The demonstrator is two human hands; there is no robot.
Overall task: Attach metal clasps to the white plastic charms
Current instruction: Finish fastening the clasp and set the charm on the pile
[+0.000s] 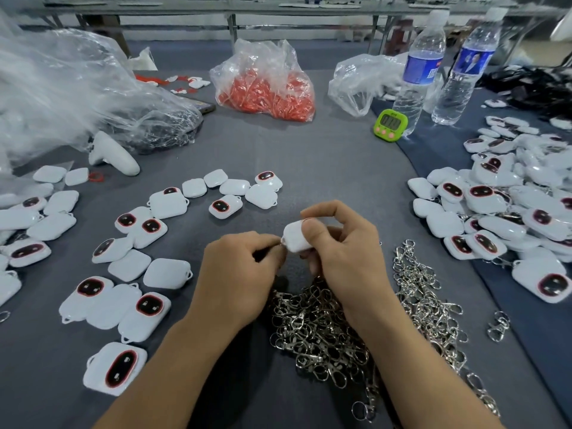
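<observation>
My right hand (343,246) pinches a white plastic charm (294,236) between thumb and fingers, above the grey table. My left hand (238,270) is closed at the charm's left corner, fingertips touching its small loop; whatever it pinches is hidden by the fingers. Under both wrists lies a pile of silver metal clasps (325,329), with more clasps (424,292) strung out to the right. Loose white charms (130,274), some showing a dark red-rimmed oval, lie scattered on the left. A heap of charms with clasps on them (510,212) fills the right side.
A bag of orange-red parts (266,85) stands at the back centre. Crumpled clear plastic bags (62,88) fill the back left, beside a white handheld controller (113,154). Two water bottles (414,72) and a green timer (390,125) stand at the back right.
</observation>
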